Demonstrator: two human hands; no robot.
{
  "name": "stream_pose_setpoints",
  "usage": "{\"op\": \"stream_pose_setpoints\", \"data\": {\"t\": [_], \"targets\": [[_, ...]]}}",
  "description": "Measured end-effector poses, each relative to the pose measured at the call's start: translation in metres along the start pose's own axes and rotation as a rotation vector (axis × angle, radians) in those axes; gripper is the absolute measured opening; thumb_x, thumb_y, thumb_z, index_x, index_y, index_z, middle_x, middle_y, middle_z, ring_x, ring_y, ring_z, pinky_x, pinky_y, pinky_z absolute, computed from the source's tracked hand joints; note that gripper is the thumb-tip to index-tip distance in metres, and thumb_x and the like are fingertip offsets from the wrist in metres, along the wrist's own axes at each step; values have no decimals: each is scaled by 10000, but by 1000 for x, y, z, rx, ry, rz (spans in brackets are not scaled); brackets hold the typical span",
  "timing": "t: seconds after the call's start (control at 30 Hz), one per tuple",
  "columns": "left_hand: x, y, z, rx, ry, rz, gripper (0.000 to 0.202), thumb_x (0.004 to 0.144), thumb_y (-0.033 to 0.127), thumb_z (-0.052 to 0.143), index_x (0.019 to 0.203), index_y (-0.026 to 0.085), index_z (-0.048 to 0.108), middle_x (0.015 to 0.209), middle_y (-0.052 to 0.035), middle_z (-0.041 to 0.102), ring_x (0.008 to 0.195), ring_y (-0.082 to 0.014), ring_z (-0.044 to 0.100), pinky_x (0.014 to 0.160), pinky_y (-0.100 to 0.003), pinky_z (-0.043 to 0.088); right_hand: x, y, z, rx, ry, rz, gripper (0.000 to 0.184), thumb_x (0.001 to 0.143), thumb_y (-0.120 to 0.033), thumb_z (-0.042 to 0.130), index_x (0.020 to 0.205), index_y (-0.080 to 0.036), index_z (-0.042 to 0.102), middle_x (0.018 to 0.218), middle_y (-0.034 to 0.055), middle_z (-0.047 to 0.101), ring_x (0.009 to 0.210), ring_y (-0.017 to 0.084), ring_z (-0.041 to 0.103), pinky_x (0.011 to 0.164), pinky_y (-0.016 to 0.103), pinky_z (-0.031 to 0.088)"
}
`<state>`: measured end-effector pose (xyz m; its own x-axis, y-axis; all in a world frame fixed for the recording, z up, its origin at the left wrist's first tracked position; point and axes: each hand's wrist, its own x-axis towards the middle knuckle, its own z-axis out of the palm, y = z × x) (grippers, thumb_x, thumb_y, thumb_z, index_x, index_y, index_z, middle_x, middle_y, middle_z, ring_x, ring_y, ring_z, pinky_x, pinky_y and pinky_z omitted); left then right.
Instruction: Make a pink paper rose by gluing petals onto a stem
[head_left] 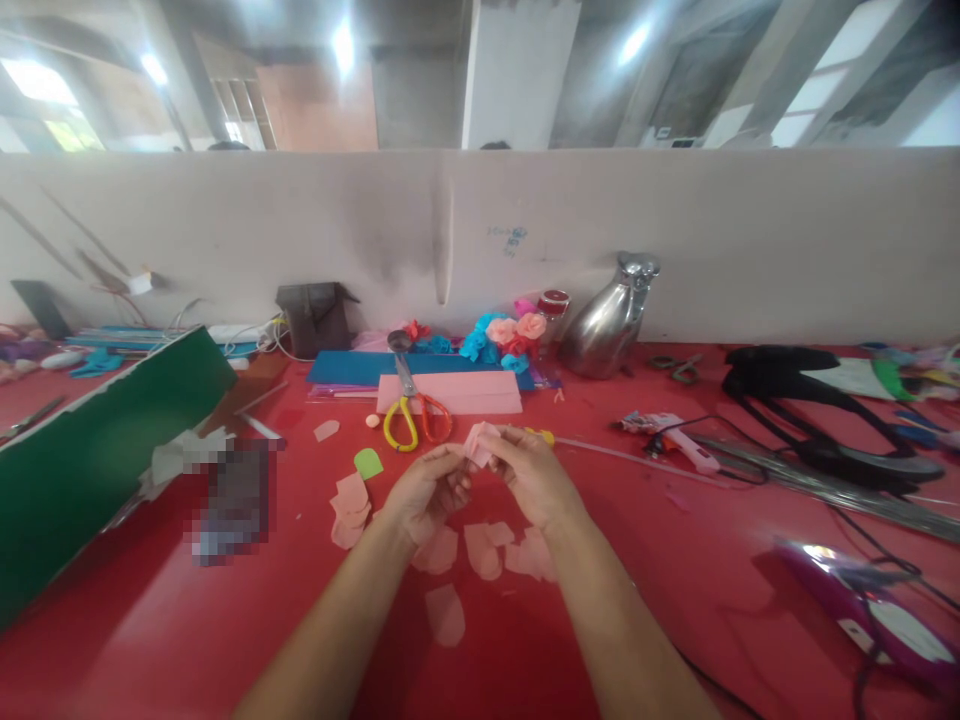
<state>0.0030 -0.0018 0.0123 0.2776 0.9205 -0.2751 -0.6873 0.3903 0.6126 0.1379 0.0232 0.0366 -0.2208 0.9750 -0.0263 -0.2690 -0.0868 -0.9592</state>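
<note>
Over the middle of the red table, my right hand (pixel 536 475) pinches a small bunch of pink paper petals (pixel 480 443), their edges folded together. My left hand (pixel 429 492) grips its lower end with thumb and fingers; the exact spot is partly hidden. Below my hands lie several loose pink petal cutouts (pixel 484 552), with a single petal (pixel 446 614) closer to me. To the left of my left hand sit a stack of pink petals (pixel 350 510) and a green paper template (pixel 368 463). Scissors with yellow and orange handles (pixel 403 420) rest just beyond my hands.
Behind lie pink paper sheets (pixel 487 391), blue paper (pixel 345 367) and finished paper flowers (pixel 504 338). A metal jug (pixel 609 320) stands near the partition. On the right are a glue gun (pixel 686 445), corded purple iron (pixel 862 610) and wire bundle (pixel 840 492). A green board (pixel 97 450) stands left.
</note>
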Motion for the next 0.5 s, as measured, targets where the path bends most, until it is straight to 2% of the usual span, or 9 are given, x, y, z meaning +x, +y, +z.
{"op": "stream_pose_setpoints", "data": {"t": [0.23, 0.37, 0.5], "targets": [[-3, -1, 3, 38, 12, 63, 167, 617, 199, 731, 710, 131, 610, 578, 19, 560, 480, -34, 473, 440, -133, 335, -1, -3, 2, -20, -38, -21, 218, 667, -333, 690, 540, -174, 612, 563, -14, 558, 551, 103, 428, 563, 256, 321], [-2, -1, 5, 10, 38, 85, 160, 617, 195, 727, 704, 128, 611, 591, 15, 565, 478, -25, 448, 421, -125, 300, -2, -3, 3, -54, -38, -44, 200, 706, -363, 661, 624, -181, 644, 600, -7, 584, 571, 107, 457, 580, 254, 342], [-2, 0, 6, -36, 45, 93, 168, 605, 199, 733, 684, 129, 601, 568, 20, 555, 468, -23, 440, 418, -122, 292, -1, 0, 1, -80, 17, -46, 208, 685, -390, 675, 667, -183, 664, 596, -9, 580, 547, 104, 449, 563, 251, 345]]}}
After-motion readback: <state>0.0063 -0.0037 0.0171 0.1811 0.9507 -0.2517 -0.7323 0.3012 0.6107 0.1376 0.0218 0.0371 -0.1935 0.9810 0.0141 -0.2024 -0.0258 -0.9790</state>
